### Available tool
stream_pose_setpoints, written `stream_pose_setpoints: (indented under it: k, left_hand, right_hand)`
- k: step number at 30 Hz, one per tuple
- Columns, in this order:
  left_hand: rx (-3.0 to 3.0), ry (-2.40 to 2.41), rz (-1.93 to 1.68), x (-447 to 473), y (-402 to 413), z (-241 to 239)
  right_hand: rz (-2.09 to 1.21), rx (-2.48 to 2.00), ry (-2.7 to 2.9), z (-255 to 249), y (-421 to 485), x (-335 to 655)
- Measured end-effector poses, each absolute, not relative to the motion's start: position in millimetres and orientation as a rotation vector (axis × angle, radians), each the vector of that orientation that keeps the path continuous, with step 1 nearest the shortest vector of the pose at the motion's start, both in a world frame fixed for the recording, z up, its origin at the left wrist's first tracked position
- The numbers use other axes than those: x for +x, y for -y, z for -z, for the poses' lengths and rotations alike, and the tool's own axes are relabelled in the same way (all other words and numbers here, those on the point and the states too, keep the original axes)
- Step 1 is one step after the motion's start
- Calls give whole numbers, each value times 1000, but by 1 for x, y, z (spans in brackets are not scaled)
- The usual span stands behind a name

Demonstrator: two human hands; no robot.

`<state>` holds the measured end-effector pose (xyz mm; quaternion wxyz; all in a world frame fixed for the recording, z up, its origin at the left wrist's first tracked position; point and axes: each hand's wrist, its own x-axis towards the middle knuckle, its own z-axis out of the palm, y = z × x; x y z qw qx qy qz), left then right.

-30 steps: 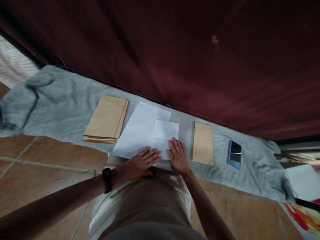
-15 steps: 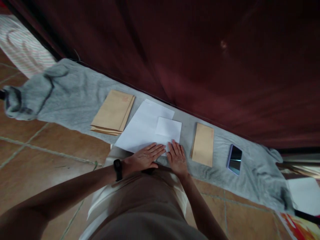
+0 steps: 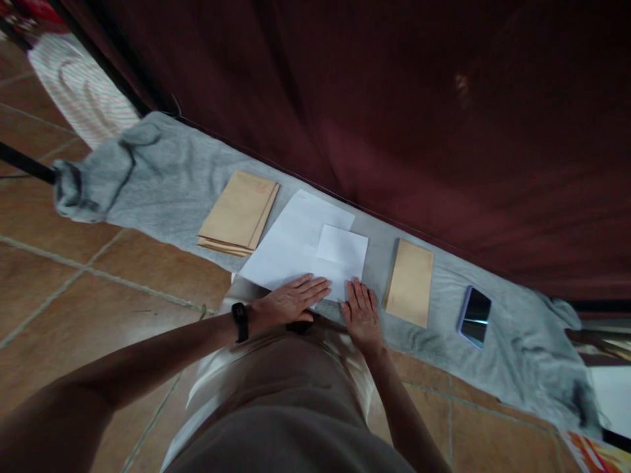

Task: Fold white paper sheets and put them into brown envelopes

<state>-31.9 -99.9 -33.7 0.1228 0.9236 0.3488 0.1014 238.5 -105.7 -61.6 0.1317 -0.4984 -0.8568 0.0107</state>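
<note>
My left hand [image 3: 290, 302] lies flat, fingers stretched out, on the near edge of a pile of white paper sheets [image 3: 290, 243] spread on a grey cloth [image 3: 167, 190]. My right hand [image 3: 362, 314] lies flat beside it, fingertips on the lower edge of a smaller folded white sheet [image 3: 342, 253] that rests on the pile. A black band is on my left wrist. Neither hand grips anything.
A stack of brown envelopes [image 3: 239, 213] lies left of the sheets, a single brown envelope [image 3: 410, 282] to the right, then a phone [image 3: 474, 316]. A dark red curtain [image 3: 394, 118] hangs behind the cloth. The floor is brown tile [image 3: 73, 276]. A striped cloth [image 3: 81, 89] lies far left.
Both hands have stayed flat on the paper, the right one sliding slightly toward me along the folded sheet. The view has shifted so that everything sits a little further right.
</note>
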Motion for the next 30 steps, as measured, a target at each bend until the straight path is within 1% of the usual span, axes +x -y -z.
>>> stream_pose_setpoints:
  k: [4, 11, 18, 23, 30]
  left_hand:
    - [2655, -1037, -253, -29, 100, 34]
    - [2466, -1262, -377, -24, 95, 40]
    - [2564, -1346, -427, -6, 77, 42]
    - [2619, -1405, -387, 13, 53, 45]
    - [2582, -1484, -465, -6, 51, 55]
  right_hand:
    - [-46, -1471, 2460, 61, 106, 237]
    - [-87, -1521, 2448, 59, 105, 234]
    - [-93, -1533, 2428, 58, 104, 233]
    - [-87, -1536, 2421, 59, 104, 233]
    - [-97, -1549, 2425, 60, 103, 233]
